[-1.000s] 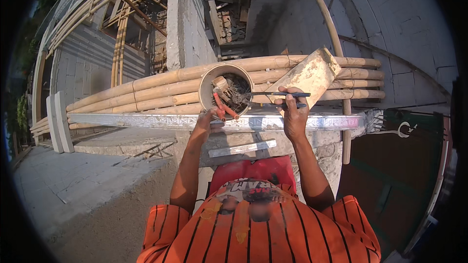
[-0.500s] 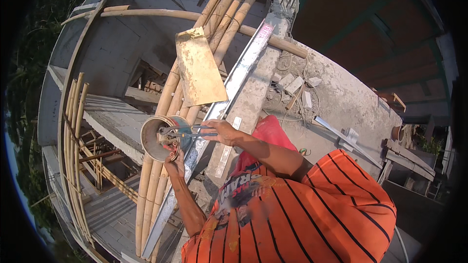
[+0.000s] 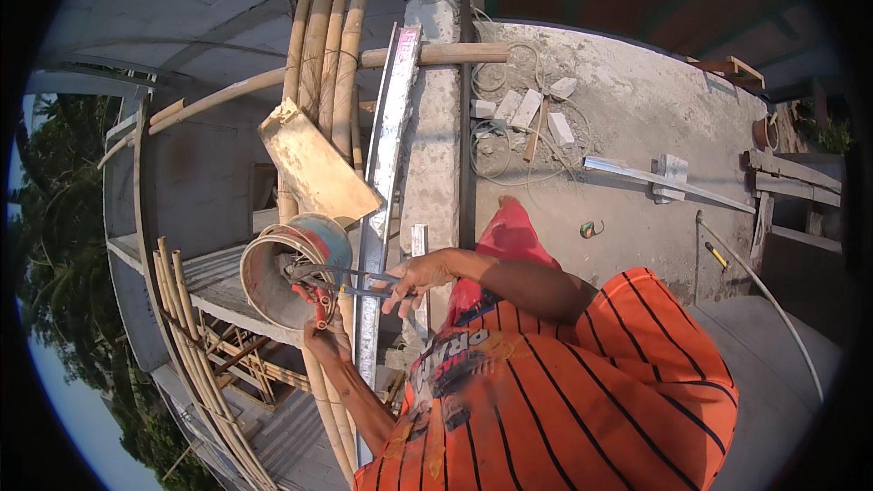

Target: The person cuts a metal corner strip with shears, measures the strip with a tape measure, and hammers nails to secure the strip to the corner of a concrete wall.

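Note:
A worn bucket [image 3: 258, 284] lies tipped over on the bamboo poles, its mouth facing left and its outside partly blue-green. My right hand [image 3: 411, 280] grips the ends of two long dark handles of a pair of pincers [image 3: 350, 273]; the pincers' head reaches over the bucket's mouth. Below it, my left hand [image 3: 329, 338] is closed at the bucket's lower rim around a red-handled tool [image 3: 320, 302], whose kind I cannot make out. Some thin wire-like loops show beside the red handles. A stained yellowish board [image 3: 318, 164] rests just beyond the bucket.
Bamboo poles [image 3: 318, 55] run beside a long metal channel [image 3: 386, 145] and a concrete ledge [image 3: 429, 136]. Broken blocks [image 3: 526, 109] and cable lie on the floor to the right, near a metal strip [image 3: 668, 184]. Left of the poles, the structure drops away to a lower level.
My view has turned, so the poles and channel stand more upright. The bucket appears more tilted, and the red handles at my left hand show more clearly. The pincers stay in my right hand.

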`<action>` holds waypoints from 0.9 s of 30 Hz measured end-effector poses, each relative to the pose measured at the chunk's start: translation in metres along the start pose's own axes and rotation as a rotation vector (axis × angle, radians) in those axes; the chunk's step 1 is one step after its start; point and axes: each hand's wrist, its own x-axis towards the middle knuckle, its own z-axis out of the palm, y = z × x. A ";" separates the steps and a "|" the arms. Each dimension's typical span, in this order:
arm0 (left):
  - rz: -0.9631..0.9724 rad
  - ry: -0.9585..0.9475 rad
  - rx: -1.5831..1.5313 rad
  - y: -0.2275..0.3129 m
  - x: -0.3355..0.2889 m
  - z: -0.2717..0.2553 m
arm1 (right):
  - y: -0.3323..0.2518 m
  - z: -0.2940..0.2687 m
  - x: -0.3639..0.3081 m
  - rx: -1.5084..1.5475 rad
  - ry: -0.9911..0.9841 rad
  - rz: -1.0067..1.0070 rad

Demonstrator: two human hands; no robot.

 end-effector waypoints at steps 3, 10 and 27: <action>-0.045 0.013 0.037 -0.022 0.002 0.027 | 0.001 -0.007 -0.016 -0.074 -0.006 -0.043; -0.261 -0.026 0.190 -0.107 0.030 0.099 | -0.004 -0.012 -0.142 -0.375 0.366 -0.211; -0.779 -0.239 0.595 -0.281 0.086 0.170 | 0.336 0.020 -0.283 0.381 1.771 -0.492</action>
